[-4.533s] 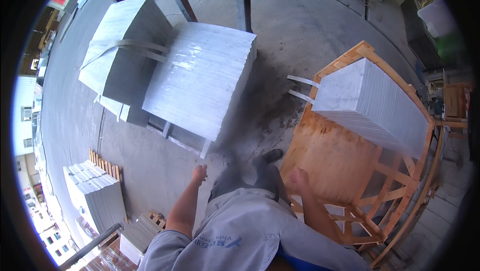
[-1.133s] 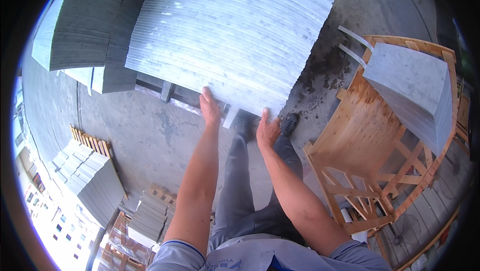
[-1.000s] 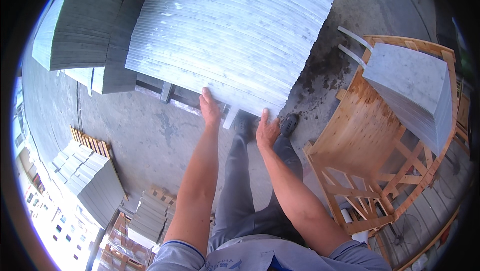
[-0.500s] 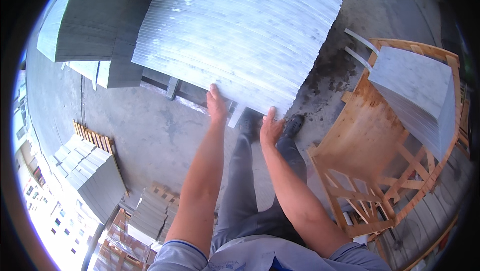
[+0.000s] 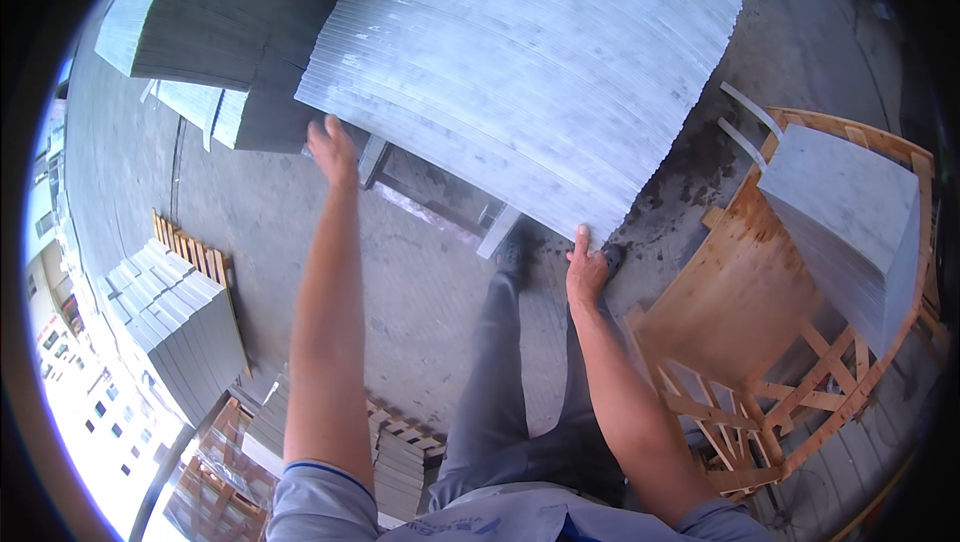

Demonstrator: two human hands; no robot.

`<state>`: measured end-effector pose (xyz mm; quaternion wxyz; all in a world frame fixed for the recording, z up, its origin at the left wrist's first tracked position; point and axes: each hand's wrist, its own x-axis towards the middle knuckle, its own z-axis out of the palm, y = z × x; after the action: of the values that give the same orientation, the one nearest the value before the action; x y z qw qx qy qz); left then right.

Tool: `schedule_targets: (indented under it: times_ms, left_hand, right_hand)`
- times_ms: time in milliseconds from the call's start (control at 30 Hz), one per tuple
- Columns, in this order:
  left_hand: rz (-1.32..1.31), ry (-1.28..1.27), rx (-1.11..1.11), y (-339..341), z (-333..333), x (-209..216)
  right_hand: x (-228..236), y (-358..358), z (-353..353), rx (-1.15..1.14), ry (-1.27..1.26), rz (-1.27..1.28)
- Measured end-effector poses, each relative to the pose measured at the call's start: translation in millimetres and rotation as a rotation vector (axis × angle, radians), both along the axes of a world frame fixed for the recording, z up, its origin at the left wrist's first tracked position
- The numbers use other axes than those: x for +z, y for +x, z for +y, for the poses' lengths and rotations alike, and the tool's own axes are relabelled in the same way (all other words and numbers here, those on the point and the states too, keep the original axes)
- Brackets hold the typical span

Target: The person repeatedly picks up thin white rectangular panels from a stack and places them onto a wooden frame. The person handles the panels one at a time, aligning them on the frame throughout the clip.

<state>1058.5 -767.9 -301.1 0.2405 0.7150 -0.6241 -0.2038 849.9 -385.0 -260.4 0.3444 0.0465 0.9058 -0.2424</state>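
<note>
A large stack of pale grey-veined stone slabs (image 5: 540, 72) fills the upper middle, its many thin edges showing as ridges. My right hand (image 5: 587, 267) is closed on the near right corner of a slab, thumb on top and fingers at the edge. By the stack's near left corner is my left hand (image 5: 334, 150), thumb close to the edge. Its fingers are smeared by motion, so I cannot tell whether they touch the stone. Under the slabs, support bars (image 5: 500, 232) stick out toward me.
A wooden crate (image 5: 740, 292) at the right holds another block of slabs (image 5: 845, 192). Dark slabs (image 5: 210, 22) stand at the upper left. Lower left, stacked slabs (image 5: 180, 312) rest on a pallet (image 5: 195, 247). My legs (image 5: 490, 362) stand just before the stack; the concrete floor has wet patches.
My left hand has left the middle of the near edge and moved left to the corner. My right hand stays at the right corner. The whole view has shifted slightly.
</note>
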Motion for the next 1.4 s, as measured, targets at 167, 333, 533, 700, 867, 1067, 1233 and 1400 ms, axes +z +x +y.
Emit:
schedule_targets:
  times_ms: [167, 333, 533, 700, 867, 1067, 1233, 1400]
  left_hand:
    - [0.029, 0.003, -0.167, 27, -91, 16]
    - [0.421, 0.517, -0.271, 41, -116, 23]
    - [0.366, 0.484, -0.316, 44, -114, 25]
    - [0.311, 0.418, -0.300, 41, -116, 18]
    - [0.260, 0.374, -0.303, 41, -114, 20]
    - [0.157, 0.392, -0.218, 52, -106, 25]
    - [0.421, 0.342, -0.059, 91, -83, 13]
    - [0.734, 0.231, 0.381, 65, 6, -21]
  right_hand:
    - [-10, 1, 6, 0.041, -0.023, 0.005]
    - [-17, 7, 9, -0.068, -0.123, -0.052]
    - [-12, 13, 1, -0.184, -0.184, -0.053]
    - [-8, 13, -4, -0.187, -0.165, -0.034]
    - [-5, 17, -7, -0.192, -0.152, 0.016]
    - [-5, 26, -3, -0.141, -0.133, 0.005]
    - [-6, 65, 19, -0.267, -0.256, -0.083]
    - [-11, 78, 37, -0.613, -0.455, -0.391]
